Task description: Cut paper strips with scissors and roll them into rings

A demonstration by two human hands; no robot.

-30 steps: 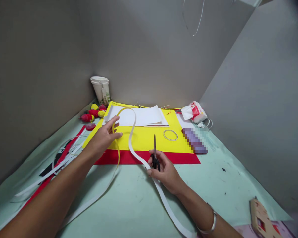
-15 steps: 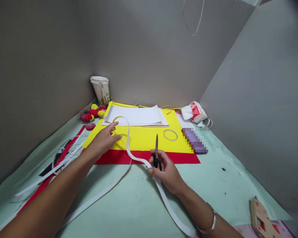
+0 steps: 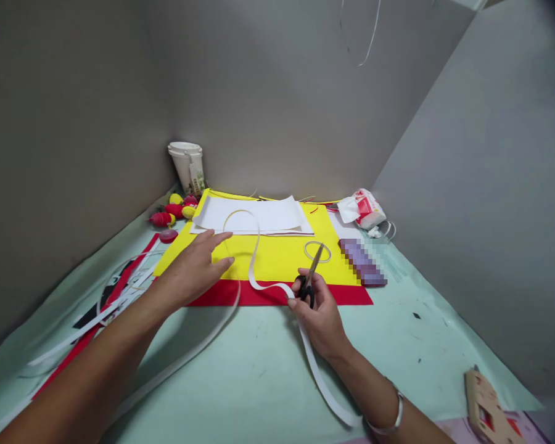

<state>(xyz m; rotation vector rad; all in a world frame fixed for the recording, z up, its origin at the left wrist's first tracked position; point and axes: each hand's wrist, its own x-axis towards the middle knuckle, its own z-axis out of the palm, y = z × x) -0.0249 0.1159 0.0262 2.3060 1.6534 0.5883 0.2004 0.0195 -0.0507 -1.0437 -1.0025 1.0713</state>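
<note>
My right hand point(image 3: 319, 311) holds black-handled scissors point(image 3: 313, 271), blades pointing up and to the right, and pinches a long white strip point(image 3: 255, 259) between thumb and fingers. From that pinch the strip loops up over the white paper sheets point(image 3: 250, 216), and its other part runs down toward the table's front edge. Beside the loop, my left hand point(image 3: 198, 265) is spread over the yellow sheet point(image 3: 277, 259), thumb and fingers apart with nothing between them. A red sheet point(image 3: 346, 295) shows under the yellow one. The scissor tips overlap a thin ring point(image 3: 324, 256).
At the back left stand a paper cup point(image 3: 185, 163) and red and yellow bundles point(image 3: 161, 219). Red and white strips point(image 3: 86, 327) lie on the left. A tissue pack point(image 3: 370, 209), a blurred purple object point(image 3: 363, 262) and a beige tool point(image 3: 488, 407) are on the right.
My right hand has moved a little right with the strip and scissors, whose blades now tilt right. My left hand has shifted slightly right. The strip's loop has moved right.
</note>
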